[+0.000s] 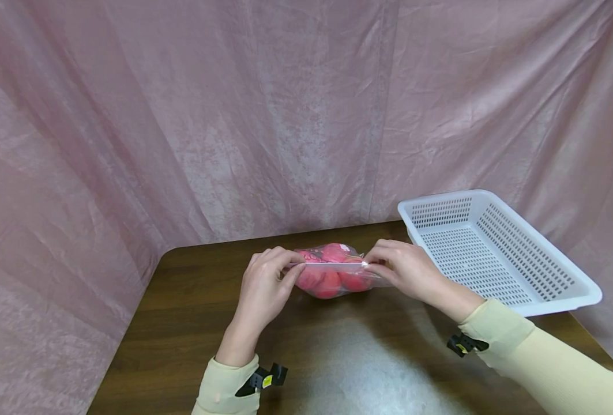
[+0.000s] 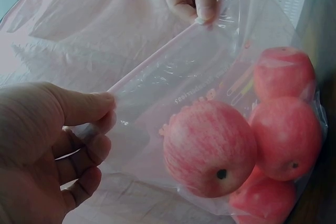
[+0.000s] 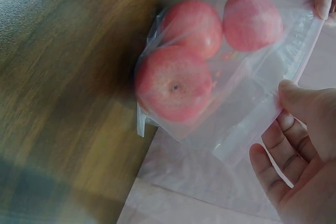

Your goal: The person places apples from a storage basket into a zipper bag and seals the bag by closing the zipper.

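A clear zip bag (image 1: 380,280) with several red apples (image 2: 210,148) inside stands near the back of the table, its zip edge stretched level on top. My left hand (image 1: 269,282) pinches the left end of that edge between thumb and index finger. Towards the other end, my right hand (image 1: 407,268) pinches the zip by a small white slider (image 2: 200,20). In the right wrist view the right thumb (image 3: 299,98) presses on the edge, the other fingers loosely bent below. Printed lettering shows on the bag, too faint to read.
To the right stands a white perforated plastic basket (image 1: 545,242), close beyond my right hand. The dark wooden table (image 1: 181,323) ends at the back against a pink curtain (image 1: 285,115). Each wrist carries a small black strapped device.
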The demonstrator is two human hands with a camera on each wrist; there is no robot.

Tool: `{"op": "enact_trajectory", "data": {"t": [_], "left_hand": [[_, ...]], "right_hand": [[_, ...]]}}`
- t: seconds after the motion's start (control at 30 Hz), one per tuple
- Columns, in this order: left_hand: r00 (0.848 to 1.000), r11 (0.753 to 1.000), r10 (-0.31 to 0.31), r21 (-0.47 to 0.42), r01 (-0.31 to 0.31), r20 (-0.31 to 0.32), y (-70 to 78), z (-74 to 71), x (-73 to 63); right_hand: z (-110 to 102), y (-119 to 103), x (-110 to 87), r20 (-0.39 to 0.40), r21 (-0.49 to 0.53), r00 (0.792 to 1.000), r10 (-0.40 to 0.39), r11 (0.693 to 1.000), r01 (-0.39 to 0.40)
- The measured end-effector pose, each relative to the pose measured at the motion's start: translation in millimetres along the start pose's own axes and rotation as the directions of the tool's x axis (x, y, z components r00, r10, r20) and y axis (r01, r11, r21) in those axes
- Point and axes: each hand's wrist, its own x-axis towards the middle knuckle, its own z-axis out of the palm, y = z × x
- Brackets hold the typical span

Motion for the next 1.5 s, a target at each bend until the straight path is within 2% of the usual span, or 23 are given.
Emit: {"op": "enact_trajectory", "data": {"t": [0.2,0.73,1.5], "left_hand": [[1.000,1.000,0.003,0.011,-0.003,-0.004,0.1,-0.5,0.3],[1.000,1.000,0.003,0.012,-0.003,0.005,1.3,-0.5,0.7],[1.000,1.000,0.008,0.013,-0.008,-0.004,-1.2,-2.7,-0.4]], "right_hand": [[1,-3,1.0,0.012,0.020,0.999,0.037,0.999,-0.037],[1,-5,2.2,0.028,-0.010,0.999,0.033,0.999,-0.032],[-4,1,-9.4,0.036,-0.046,0.998,0.048,0.998,-0.046]]}}
